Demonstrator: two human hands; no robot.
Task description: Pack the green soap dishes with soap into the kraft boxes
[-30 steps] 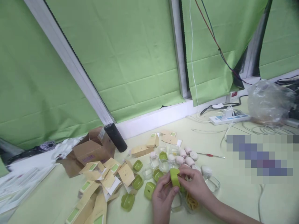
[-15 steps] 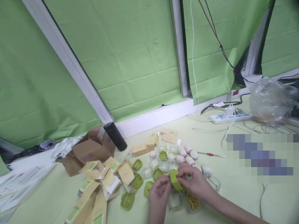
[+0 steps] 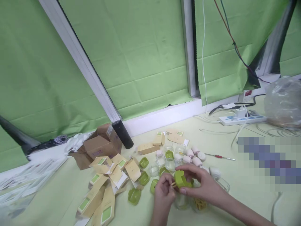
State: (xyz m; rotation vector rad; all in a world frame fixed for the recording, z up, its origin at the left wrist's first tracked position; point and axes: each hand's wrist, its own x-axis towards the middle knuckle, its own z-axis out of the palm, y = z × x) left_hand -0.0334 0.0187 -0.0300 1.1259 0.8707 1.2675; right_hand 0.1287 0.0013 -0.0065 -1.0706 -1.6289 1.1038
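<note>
My right hand (image 3: 202, 186) grips a green plastic lid (image 3: 180, 179) from the right, fingers curled over it. At the lid's left edge my left hand (image 3: 164, 191) pinches a thin yellow rubber band (image 3: 173, 184). Both hands hover low over the table near small glass jars (image 3: 164, 163), loose green lids (image 3: 143, 178) and a jar of yellow rubber bands (image 3: 199, 203).
Tan cardboard boxes (image 3: 110, 175) lie piled at the left, beside an open carton (image 3: 100, 146) and a black cylinder (image 3: 122, 134). Several white caps (image 3: 194, 156), a red-handled screwdriver (image 3: 219, 156), a power strip (image 3: 242, 119), cables and a plastic bag (image 3: 283, 102) sit at the right. Green blinds hang behind.
The view has shifted, so everything sits further right in frame. The green lid has turned in my hands, and my left hand now pinches the band at its edge.
</note>
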